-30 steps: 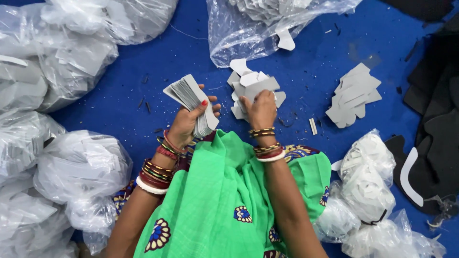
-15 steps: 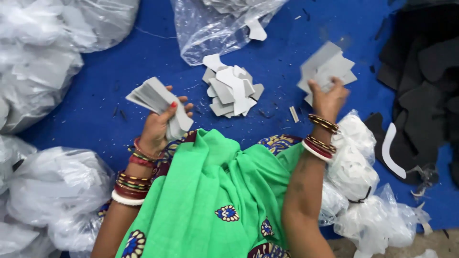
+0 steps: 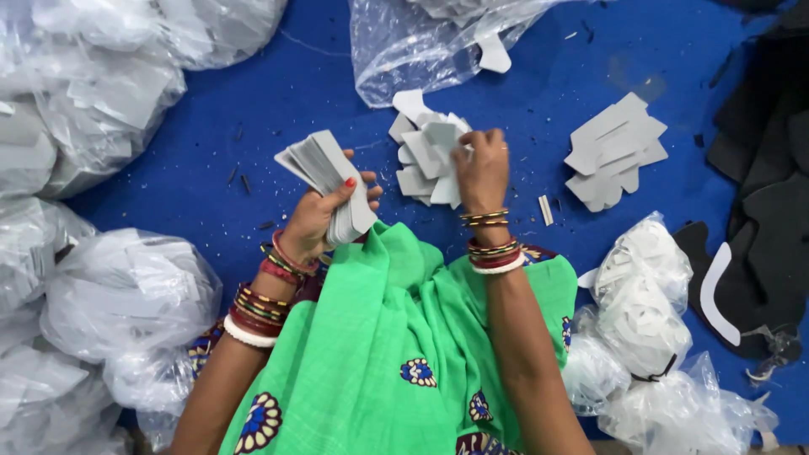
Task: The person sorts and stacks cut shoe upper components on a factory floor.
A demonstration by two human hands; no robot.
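1. The person is sitting over a blue floor covering point(image 3: 253, 126), green cloth point(image 3: 379, 354) draped across the lap, with both arms reaching forward.
2. The left hand point(image 3: 324, 215) is holding a fanned stack of grey cut pieces point(image 3: 324, 173), fingers closed around its lower end while the upper edges are splaying out toward 11 o'clock.
3. The right hand point(image 3: 482, 168) is pressing down on the loose pile of grey pieces point(image 3: 425, 160) lying at 12 o'clock from the lap; its fingers are curled onto the top pieces, though I cannot tell whether they are already pinching one.
4. A second small heap of the same pieces point(image 3: 615, 152) is lying well apart at 2 o'clock, and an open clear bag point(image 3: 421, 50) is spilling a piece just beyond the pile.
5. Tied plastic bags point(image 3: 126, 295) are crowding in at 8 and 9 o'clock, more white bundles point(image 3: 640, 303) are sitting at 4 o'clock, and dark offcuts point(image 3: 758, 185) are piling up at 3 o'clock.
6. What could go wrong, as I judge it: the held stack is fanning loosely, so a slackening grip could be letting pieces slide out onto the floor.
7. The right fingers could also be lifting two thin pieces stuck together, or dragging the pile askew.
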